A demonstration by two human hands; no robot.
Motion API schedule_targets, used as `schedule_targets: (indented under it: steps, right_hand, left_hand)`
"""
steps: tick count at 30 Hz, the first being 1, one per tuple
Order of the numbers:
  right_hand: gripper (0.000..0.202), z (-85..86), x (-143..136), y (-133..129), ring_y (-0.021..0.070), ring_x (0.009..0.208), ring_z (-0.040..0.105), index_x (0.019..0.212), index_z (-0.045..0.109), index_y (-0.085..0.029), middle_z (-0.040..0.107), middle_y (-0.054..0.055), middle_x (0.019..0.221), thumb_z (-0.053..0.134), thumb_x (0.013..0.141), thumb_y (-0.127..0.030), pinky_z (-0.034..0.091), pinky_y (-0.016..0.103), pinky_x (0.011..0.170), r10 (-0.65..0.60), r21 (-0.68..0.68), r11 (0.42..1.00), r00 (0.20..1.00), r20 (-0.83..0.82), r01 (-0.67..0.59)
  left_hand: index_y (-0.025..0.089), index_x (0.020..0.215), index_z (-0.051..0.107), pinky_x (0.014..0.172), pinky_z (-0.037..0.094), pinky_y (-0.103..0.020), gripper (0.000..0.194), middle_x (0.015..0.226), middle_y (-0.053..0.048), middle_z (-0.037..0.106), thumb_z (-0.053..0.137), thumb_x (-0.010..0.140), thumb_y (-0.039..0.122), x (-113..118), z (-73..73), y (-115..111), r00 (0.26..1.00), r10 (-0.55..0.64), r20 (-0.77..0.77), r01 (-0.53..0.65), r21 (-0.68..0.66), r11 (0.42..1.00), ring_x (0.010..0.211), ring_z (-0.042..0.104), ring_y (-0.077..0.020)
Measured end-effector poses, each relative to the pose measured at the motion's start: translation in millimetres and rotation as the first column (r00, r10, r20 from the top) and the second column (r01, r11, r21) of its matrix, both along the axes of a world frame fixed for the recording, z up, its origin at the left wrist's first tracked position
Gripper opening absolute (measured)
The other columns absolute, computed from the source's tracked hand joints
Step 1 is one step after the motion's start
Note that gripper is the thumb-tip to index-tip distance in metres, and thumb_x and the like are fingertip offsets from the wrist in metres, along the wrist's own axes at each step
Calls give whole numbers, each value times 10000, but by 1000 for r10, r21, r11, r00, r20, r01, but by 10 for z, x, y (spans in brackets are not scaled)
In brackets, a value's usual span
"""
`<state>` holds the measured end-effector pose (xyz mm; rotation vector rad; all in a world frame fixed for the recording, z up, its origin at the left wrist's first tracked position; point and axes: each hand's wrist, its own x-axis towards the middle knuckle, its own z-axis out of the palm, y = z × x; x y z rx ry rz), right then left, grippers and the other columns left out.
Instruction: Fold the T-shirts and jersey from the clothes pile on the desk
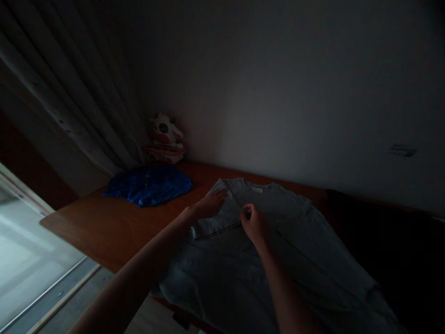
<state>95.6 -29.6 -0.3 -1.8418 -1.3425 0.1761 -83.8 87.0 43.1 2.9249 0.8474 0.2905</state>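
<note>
A grey shirt [295, 232] lies spread on the brown wooden table [90, 227], its collar and small label toward the wall. One sleeve is folded inward over the shirt's left part. My left hand [211, 204] lies flat on that folded part with its fingers stretched out. Near the middle of the shirt, my right hand [253, 222] has thumb and forefinger curled together at the folded sleeve's edge. Whether cloth is caught between them is too dark to tell.
A blue cloth or bag [149, 184] lies on the table at the left. Behind it, a red and white toy [166, 137] stands by the curtain [86, 93] and the wall. Dark fabric [385, 250] lies at the right.
</note>
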Motion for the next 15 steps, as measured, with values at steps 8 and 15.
schedule_targets:
  steps: [8, 15]
  right_hand:
    - [172, -33, -23, -19, 205, 771, 694, 977, 648, -191, 743, 80, 866, 523, 886, -266, 449, 281, 690, 36, 15, 999, 999, -30, -35]
    - [164, -4, -34, 7, 203, 777, 693, 1009, 649, -197, 737, 67, 862, 557, 875, -223, 462, 282, 691, 13, -5, 1000, 998, -63, -13]
  left_hand:
    - [161, 1321, 601, 1127, 438, -388, 474, 1381, -142, 638, 446, 895, 23, 570, -94, 686, 981, 172, -94, -167, 64, 984, 1299, 591, -245]
    - [258, 1227, 682, 946, 543, -355, 355, 1263, -81, 715, 456, 965, 181, 545, -116, 1010, 944, 290, -158, -285, 56, 957, 1120, 692, -249]
